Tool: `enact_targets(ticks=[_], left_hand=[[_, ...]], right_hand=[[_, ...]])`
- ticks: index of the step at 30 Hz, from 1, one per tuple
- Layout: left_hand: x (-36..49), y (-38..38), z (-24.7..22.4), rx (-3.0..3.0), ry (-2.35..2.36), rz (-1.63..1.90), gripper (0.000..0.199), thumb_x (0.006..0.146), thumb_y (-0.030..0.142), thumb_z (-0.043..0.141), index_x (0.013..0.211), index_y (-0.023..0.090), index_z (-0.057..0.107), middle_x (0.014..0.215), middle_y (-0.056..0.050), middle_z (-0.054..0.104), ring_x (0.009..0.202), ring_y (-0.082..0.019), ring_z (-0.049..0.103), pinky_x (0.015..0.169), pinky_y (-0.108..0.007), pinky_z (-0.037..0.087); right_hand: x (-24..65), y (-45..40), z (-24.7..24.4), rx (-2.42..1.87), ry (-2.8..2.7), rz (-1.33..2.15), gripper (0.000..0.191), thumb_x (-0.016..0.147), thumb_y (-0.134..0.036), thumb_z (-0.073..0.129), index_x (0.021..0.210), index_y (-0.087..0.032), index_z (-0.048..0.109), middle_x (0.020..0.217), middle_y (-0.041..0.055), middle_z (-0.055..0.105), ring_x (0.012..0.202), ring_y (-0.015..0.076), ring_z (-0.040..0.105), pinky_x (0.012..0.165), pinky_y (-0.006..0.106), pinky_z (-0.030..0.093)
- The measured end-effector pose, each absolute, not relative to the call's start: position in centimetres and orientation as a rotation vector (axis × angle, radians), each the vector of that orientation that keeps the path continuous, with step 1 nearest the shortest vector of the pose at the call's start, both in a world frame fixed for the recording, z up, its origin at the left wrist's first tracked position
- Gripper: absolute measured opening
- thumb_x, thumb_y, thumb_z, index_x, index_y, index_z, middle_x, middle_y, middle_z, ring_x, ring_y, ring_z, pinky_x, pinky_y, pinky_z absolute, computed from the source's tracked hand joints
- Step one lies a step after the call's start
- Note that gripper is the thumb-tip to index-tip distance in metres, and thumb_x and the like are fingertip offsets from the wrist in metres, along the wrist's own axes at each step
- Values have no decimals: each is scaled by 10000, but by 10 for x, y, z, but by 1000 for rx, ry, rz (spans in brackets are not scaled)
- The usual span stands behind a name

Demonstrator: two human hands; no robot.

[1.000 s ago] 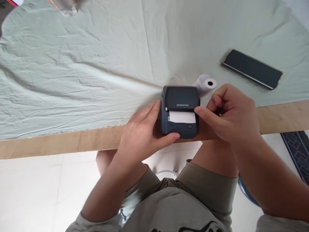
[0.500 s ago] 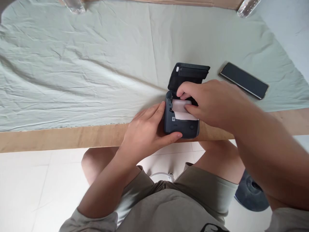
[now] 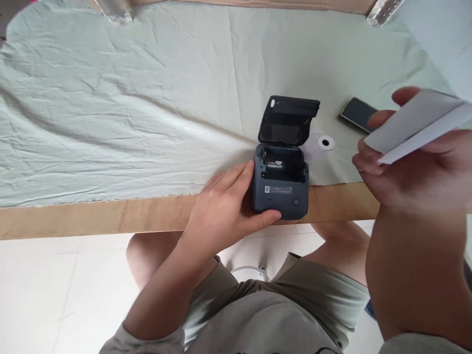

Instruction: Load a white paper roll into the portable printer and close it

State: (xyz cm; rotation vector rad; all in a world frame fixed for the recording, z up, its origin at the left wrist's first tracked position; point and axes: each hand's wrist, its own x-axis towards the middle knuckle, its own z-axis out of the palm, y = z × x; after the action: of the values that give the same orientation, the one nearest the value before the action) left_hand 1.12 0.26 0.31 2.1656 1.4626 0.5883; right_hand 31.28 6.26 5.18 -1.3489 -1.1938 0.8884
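A dark portable label printer sits at the table's front edge with its lid raised. Its paper compartment shows bare, with a small label inside. My left hand grips the printer's left side, thumb along the front edge. Off to the right, my raised right hand is closed on white paper, folded or curled, held well above the table. A small white paper roll with a dark core is just right of the printer, partly blurred; whether it joins the held paper I cannot tell.
A phone lies on the pale green cloth, partly behind my right hand. Clear glass-like legs stand at the back beside a cardboard edge. A bare wooden strip runs along the front.
My right hand has left the printer and moved right and up, with white paper in it. The compartment is now uncovered. A small roll now shows beside the printer. My left hand stays put.
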Motion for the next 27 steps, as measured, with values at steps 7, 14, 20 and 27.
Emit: enact_targets(ticks=[7, 14, 20, 27], left_hand=[[14, 5, 2, 2176, 1469, 579, 885, 980, 655, 768, 1683, 153, 575, 1690, -129, 679, 1515, -387, 684, 1289, -516, 574], [11, 5, 4, 2178, 1484, 577, 848, 980, 617, 768, 1674, 164, 587, 1683, -134, 682, 1511, -392, 693, 1266, -503, 592], [12, 4, 5, 2199, 1492, 557, 842, 1012, 612, 715, 1675, 111, 582, 1684, -154, 679, 1496, -375, 705, 1255, -483, 594], [10, 6, 2, 2229, 1492, 562, 878, 1018, 645, 721, 1695, 108, 567, 1697, -158, 667, 1518, -370, 690, 1265, -463, 582]], right_hand=[[348, 85, 9, -1512, -1042, 625, 326, 631, -357, 859, 654, -311, 537, 738, 46, 622, 584, 162, 470, 539, 449, 321], [343, 91, 0, -1843, -1478, 452, 392, 718, -296, 935, 989, -284, 652, 999, 104, 797, 817, 206, 691, 788, 442, 586], [332, 58, 3, -1627, -1723, 79, 631, 786, -287, 902, 1365, -279, 651, 1390, 106, 758, 1173, 269, 740, 1001, 513, 614], [281, 45, -12, -1554, -1682, 152, 494, 911, -318, 800, 1371, -288, 622, 1381, 99, 711, 638, 98, 551, 642, 370, 573]])
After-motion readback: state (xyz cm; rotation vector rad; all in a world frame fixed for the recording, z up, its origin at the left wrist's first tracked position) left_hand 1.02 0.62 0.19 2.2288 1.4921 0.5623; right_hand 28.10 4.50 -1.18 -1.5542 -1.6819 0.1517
